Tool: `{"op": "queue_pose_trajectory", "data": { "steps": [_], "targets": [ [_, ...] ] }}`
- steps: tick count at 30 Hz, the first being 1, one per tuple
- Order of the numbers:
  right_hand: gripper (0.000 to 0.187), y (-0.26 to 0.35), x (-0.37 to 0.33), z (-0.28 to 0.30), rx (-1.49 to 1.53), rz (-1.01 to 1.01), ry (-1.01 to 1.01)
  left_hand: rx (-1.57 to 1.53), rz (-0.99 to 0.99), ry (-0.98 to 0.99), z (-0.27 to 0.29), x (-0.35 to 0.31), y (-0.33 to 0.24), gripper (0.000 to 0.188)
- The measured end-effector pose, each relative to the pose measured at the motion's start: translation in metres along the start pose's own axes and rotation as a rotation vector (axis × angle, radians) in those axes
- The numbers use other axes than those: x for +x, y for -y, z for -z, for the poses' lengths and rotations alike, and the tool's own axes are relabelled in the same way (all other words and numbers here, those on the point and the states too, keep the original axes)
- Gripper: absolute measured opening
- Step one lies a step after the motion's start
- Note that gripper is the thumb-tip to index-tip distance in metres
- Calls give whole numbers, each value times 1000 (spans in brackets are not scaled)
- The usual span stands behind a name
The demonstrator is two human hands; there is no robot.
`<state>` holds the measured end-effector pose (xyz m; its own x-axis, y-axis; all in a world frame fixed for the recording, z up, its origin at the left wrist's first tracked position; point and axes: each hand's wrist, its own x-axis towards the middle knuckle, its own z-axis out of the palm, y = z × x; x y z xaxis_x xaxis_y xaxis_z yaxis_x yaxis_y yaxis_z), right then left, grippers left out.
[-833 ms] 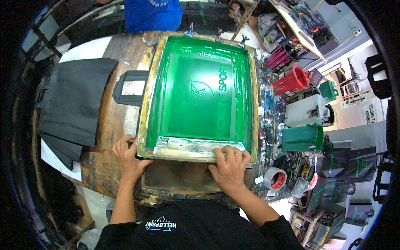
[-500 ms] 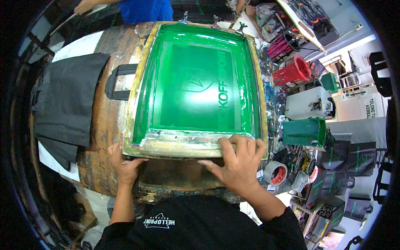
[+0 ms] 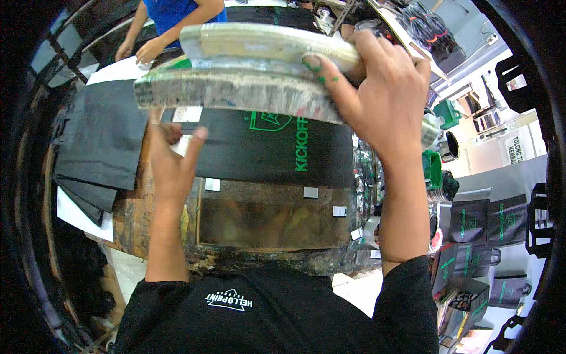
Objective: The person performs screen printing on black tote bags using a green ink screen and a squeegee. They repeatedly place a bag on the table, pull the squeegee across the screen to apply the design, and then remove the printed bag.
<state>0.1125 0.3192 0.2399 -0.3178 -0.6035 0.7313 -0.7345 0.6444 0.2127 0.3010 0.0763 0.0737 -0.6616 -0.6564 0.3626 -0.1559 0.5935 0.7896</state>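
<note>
A wooden screen-printing frame [image 3: 236, 91] is tilted up, its near edge raised high above the table. My right hand [image 3: 386, 88] grips the right part of that edge, with green ink on the thumb. Under the frame lies a black bag [image 3: 247, 156] with a green shield print and green lettering, partly hidden by the frame. My left hand [image 3: 171, 162] is just below the frame's left end, beside the bag, thumb and fingers apart and holding nothing. Most of the mesh is out of sight behind the raised edge.
A stack of black bags [image 3: 106, 135] lies at the left. Beyond the frame, a person in blue [image 3: 177, 17] has both hands near white sheets. Small pale tabs [image 3: 311, 192] dot the worn board. Tape [image 3: 371, 230] and a green container [image 3: 433, 171] sit at the right.
The frame's near edge has swung up off the table, uncovering the printed black bag. My right hand rose with it; my left hand has let go. The other person's hands moved closer to the sheets.
</note>
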Motion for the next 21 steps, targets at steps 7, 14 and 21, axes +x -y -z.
{"op": "queue_pose_trajectory", "data": {
  "steps": [7,14,21],
  "targets": [
    [56,-18,40,-2,34,-3,15,611,107,261,-42,-70,60,93],
    [52,-31,69,-3,95,-17,18,214,-59,48,-56,-48,103,60],
    [44,-34,73,-5,95,-46,32,-52,187,27,20,60,33,35]
  ]
}}
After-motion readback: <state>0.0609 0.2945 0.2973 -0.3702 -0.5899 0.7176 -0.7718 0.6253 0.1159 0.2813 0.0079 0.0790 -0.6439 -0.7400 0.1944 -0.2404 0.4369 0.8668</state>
